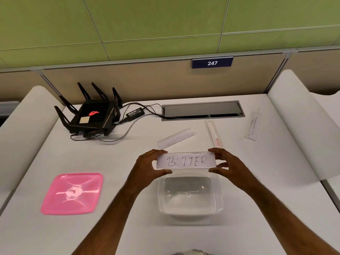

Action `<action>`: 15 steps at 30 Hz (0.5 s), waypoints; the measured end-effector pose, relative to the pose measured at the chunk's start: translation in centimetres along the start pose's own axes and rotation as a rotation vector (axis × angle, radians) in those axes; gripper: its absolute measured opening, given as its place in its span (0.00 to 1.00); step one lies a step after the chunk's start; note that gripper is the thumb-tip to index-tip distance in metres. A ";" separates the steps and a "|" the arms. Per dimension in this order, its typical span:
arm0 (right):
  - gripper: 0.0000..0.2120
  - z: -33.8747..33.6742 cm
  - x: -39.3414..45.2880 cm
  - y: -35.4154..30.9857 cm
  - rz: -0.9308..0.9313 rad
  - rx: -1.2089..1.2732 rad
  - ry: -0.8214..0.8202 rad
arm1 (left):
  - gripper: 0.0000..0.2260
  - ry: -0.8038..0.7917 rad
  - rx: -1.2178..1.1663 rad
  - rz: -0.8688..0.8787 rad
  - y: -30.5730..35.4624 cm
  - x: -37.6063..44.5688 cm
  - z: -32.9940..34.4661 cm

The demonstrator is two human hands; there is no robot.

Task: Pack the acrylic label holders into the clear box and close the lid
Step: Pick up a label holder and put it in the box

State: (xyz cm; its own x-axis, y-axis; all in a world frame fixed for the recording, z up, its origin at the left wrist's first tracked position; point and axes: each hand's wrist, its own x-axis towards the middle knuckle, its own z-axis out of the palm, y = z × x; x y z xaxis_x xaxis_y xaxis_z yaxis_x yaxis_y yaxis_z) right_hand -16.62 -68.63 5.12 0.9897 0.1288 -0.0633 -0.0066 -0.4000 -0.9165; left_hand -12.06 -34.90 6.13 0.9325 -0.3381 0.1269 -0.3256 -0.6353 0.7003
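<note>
An acrylic label holder with a paper reading "BUTTER" is held upright between both hands, just above the far rim of the clear box. My left hand pinches its left end and my right hand its right end. The box stands open and holds nothing. Its pink lid lies flat on the table to the left. Three more clear label holders lie farther back: one angled behind my hands, one with a pink strip, one at the right.
A black router with antennas, its power adapter and cables sit at the back left. A recessed cable hatch lies along the back of the white table. White curved dividers flank both sides.
</note>
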 end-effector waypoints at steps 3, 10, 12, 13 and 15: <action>0.29 0.1 0.0 0.0 0.003 -0.001 -0.005 | 0.30 -0.004 -0.006 -0.013 0.0 -0.1 0.0; 0.29 0.2 -0.1 0.1 0.001 -0.043 0.011 | 0.29 -0.004 -0.006 -0.012 0.1 -0.1 -0.2; 0.29 0.3 -0.1 0.0 0.005 -0.054 0.014 | 0.30 -0.003 -0.007 -0.012 0.1 -0.1 -0.2; 0.29 0.3 -0.2 -0.1 0.008 -0.057 0.015 | 0.30 -0.006 -0.007 -0.015 0.1 -0.1 -0.2; 0.29 0.3 -0.3 -0.1 0.013 -0.058 0.019 | 0.30 -0.008 -0.001 -0.017 0.0 -0.2 -0.2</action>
State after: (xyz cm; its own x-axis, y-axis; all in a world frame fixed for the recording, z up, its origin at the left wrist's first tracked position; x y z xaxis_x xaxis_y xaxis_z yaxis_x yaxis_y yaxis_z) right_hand -16.91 -68.32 5.12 0.9921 0.1061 -0.0671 -0.0118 -0.4534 -0.8912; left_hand -12.23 -34.72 6.27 0.9367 -0.3325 0.1097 -0.3095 -0.6401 0.7032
